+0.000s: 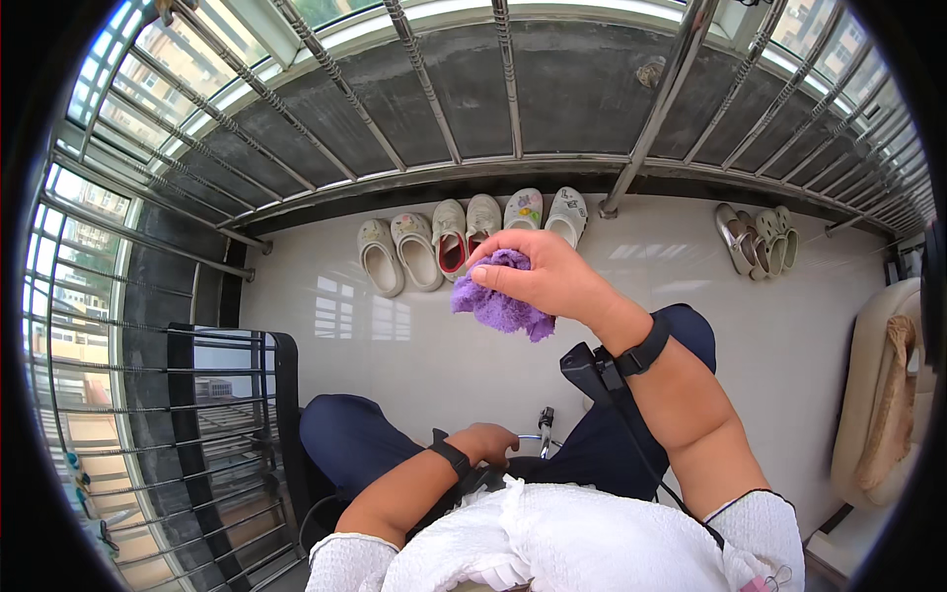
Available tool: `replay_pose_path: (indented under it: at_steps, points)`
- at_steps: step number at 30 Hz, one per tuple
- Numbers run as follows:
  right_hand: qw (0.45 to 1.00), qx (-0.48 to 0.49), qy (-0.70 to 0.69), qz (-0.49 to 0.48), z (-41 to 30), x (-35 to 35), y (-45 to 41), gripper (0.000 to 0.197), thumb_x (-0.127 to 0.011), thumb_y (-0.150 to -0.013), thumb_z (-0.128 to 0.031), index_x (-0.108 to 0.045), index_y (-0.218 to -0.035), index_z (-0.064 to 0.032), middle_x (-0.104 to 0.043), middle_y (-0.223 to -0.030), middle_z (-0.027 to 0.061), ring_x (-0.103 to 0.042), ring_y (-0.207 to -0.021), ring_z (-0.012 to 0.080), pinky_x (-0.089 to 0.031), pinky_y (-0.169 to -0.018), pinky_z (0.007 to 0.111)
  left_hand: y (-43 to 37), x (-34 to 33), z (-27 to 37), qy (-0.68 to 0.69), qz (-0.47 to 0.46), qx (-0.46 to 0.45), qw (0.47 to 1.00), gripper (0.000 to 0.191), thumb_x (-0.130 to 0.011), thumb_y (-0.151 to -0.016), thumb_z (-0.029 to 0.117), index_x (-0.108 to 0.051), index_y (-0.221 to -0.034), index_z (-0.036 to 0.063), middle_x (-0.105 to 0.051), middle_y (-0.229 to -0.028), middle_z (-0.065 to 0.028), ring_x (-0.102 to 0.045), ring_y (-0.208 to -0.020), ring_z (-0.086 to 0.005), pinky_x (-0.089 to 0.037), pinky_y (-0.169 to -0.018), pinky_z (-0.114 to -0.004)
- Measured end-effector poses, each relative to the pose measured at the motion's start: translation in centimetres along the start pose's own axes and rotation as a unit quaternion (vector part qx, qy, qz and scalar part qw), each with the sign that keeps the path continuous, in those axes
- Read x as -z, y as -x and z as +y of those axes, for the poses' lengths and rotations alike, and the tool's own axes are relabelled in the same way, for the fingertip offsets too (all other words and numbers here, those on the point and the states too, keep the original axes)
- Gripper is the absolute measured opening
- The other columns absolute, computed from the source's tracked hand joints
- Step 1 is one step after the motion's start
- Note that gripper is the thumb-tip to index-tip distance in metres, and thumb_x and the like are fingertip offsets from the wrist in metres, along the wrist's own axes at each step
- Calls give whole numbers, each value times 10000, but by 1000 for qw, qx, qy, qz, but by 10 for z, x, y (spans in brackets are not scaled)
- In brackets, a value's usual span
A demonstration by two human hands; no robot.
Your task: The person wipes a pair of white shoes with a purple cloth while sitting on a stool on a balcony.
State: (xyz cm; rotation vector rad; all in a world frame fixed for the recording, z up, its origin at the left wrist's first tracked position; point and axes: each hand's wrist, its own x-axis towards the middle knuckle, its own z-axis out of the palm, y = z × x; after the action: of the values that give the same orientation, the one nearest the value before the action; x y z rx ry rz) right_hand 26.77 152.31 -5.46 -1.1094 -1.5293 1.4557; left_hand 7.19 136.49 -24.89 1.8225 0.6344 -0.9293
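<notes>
My right hand (pixel 544 274) grips a bunched purple plush cloth (pixel 503 300), held up in front of me with the thumb on top; part of a row of shoes lies behind it in the view. A black strap with a small device is on my right wrist. My left hand (pixel 488 444) rests low by my lap, close to a metal bar with a black clamp-like end (pixel 546 418); its fingers are bent, and whether they hold anything is hidden. A black strap circles the left wrist too.
Pale clogs (pixel 379 259) and lace-up shoes stand along the wall under metal railings (pixel 444 166). More shoes (pixel 769 244) stand at the right. A beige padded seat (pixel 873 414) is at the far right, a black-framed rack-like thing (pixel 285 392) at the left.
</notes>
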Motion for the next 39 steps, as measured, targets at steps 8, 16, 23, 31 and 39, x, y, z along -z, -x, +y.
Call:
replay_pose_path:
  at_steps: [8, 16, 23, 31, 39]
  points:
    - [952, 63, -245, 172, -6, 42, 8, 234, -652, -899, -194, -646, -1031, -2, -667, -911, 50, -635, -778, 106, -523, -699, 229, 156, 19, 37, -36, 376, 80, 922, 224, -658, -801, 153, -634, -1020, 117, -629, -908, -86, -615, -891, -303, -500, -750, -394]
    - [857, 67, -488, 150, 34, 89, 24, 181, -595, -899, -243, -635, -940, -72, -660, -849, 52, -628, -691, 155, -502, -556, 259, 232, -53, 91, -14, 534, 167, 828, 172, -700, -744, 107, -661, -912, 103, -612, -878, -59, -612, -857, -266, -498, -730, -365]
    - [805, 51, -577, 127, 62, 108, 16, 191, -552, -873, -250, -637, -866, -79, -625, -748, 27, -562, -583, 168, -447, -462, 270, 195, -85, 97, 26, 606, 252, 754, 293, -757, -652, 60, -652, -925, 82, -551, -977, -82, -559, -935, -289, -478, -802, -374]
    - [833, 4, -536, 136, 55, 82, 5, 164, -555, -879, -231, -608, -837, -82, -607, -709, 20, -565, -565, 149, -457, -458, 259, 163, -130, 55, 116, 612, 198, 757, 186, -722, -694, 17, -621, -848, 48, -564, -845, -94, -581, -828, -278, -480, -748, -363]
    - [855, 6, -505, 115, 61, 86, 0, 176, -558, -911, -232, -642, -908, -78, -673, -830, 30, -629, -722, 173, -510, -624, 287, 174, -154, 79, 397, 253, 82, 878, 103, -717, -767, 67, -660, -851, 48, -688, -762, -51, -653, -722, -146, -504, -681, -276]
